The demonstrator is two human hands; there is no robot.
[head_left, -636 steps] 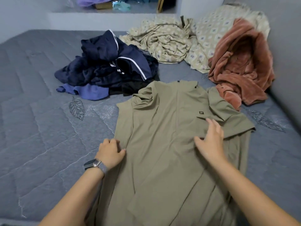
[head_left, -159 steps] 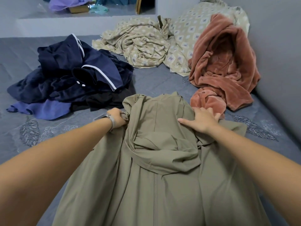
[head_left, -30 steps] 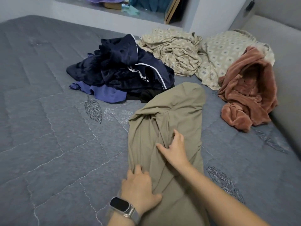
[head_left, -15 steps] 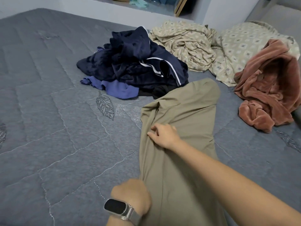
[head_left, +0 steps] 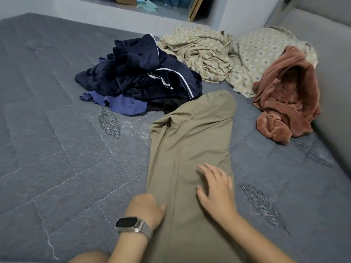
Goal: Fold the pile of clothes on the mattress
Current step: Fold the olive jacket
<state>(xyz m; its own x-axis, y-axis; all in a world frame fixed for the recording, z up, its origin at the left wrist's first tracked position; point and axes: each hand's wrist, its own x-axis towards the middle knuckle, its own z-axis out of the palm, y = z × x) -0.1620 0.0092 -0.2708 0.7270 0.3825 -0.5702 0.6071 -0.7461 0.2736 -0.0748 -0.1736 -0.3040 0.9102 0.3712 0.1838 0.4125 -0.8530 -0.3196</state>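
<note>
Olive garment (head_left: 191,149) lies flat under right hand (head_left: 216,190).

A single head-worn camera is looking forward and down from above the near edge of the mattress (head_left: 57,168), sitting close over the left hand (head_left: 146,207) and right hand (head_left: 216,190) and taking in the far wall (head_left: 247,16) at the top.
</note>
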